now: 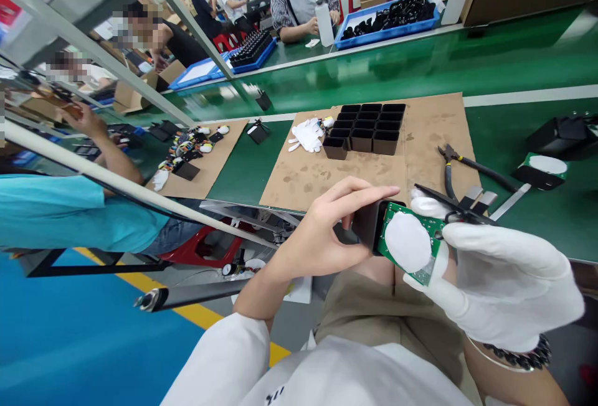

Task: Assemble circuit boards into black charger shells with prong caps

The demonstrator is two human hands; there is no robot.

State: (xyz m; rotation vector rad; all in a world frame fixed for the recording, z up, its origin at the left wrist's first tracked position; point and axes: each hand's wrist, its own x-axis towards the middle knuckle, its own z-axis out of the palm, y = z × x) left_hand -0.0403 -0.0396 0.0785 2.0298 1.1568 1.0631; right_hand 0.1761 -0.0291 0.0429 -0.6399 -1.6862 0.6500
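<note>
My bare left hand (327, 228) is wrapped round a black plastic case (367, 225), thumb below and fingers above. A green circuit board (391, 249) with a round white pad (407, 242) on its face sits partly at the mouth of that case. My right hand (504, 275), in a white glove, grips the board's other end between thumb and fingers. A black plate-like part (448, 203) with metal prongs (476, 199) is also at the gloved fingers; how it joins the board is hidden.
Several open black cases (364, 126) stand in rows on cardboard (299, 175), beside a white glove (308, 135). Cutting pliers (449, 155) lie to the right, near another board with a white pad (544, 166). At left sits a co-worker in a turquoise shirt (70, 213).
</note>
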